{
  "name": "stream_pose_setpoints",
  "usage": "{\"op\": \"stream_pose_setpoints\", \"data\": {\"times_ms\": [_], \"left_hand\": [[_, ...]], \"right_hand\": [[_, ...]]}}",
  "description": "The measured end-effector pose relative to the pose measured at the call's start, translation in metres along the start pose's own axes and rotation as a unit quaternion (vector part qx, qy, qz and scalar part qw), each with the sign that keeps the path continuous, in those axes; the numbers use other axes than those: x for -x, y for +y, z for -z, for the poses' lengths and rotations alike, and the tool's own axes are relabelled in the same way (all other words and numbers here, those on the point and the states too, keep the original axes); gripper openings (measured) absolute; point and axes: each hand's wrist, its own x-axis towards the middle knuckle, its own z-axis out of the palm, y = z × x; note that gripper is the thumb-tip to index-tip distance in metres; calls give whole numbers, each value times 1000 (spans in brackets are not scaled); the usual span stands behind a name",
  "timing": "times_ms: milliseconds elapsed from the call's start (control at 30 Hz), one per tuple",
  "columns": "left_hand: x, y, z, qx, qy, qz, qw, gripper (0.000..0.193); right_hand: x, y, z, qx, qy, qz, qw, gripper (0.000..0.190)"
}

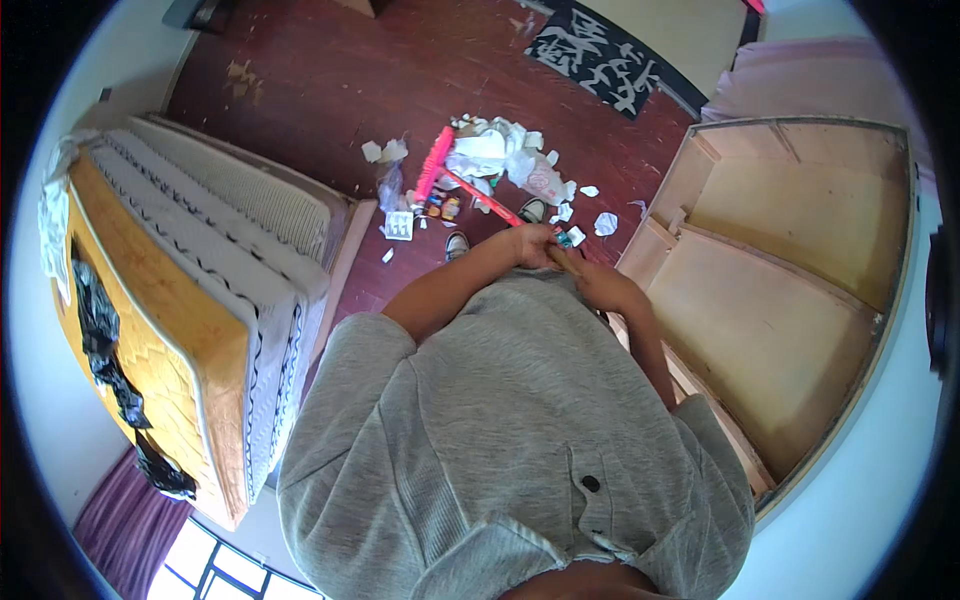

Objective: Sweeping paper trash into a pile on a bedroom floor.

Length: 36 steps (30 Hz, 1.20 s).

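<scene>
My left hand is wrapped around the handle of a broom, in front of my waist. Closer to my body, my right hand grips the tan end of the same handle, partly hidden by its own wrist. The red part of the shaft slants away to the left, down to a head of pink bristles on the floor. Against the bristles' right side lies a heap of crumpled white paper and plastic bags. Small bottles and a white tray-like piece lie nearer my shoes.
Mattresses stand on edge at the left, with black plastic on the outermost. A wooden bed-frame-like box leans upright at my right. More scraps dot the dark red floor. A black sheet with white lettering lies ahead.
</scene>
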Motion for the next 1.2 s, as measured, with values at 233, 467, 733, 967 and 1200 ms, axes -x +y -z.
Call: {"op": "stream_pose_setpoints", "data": {"times_ms": [233, 467, 733, 967, 1200], "left_hand": [[95, -36, 31, 16, -238, -118, 964, 14], [157, -3, 113, 5, -100, -384, 918, 11], [122, 12, 187, 33, -102, -344, 933, 14], [78, -47, 142, 118, -291, -2, 949, 15], [80, -92, 90, -55, -280, -11, 958, 16]], "right_hand": [[18, -73, -8, -66, 31, -14, 997, 49], [-92, -122, -84, -10, 129, 122, 984, 50], [-111, -171, -130, 244, 33, -1, 969, 60], [-28, -122, -123, 215, 11, -68, 974, 49], [68, -122, -111, 130, 115, -53, 983, 58]]}}
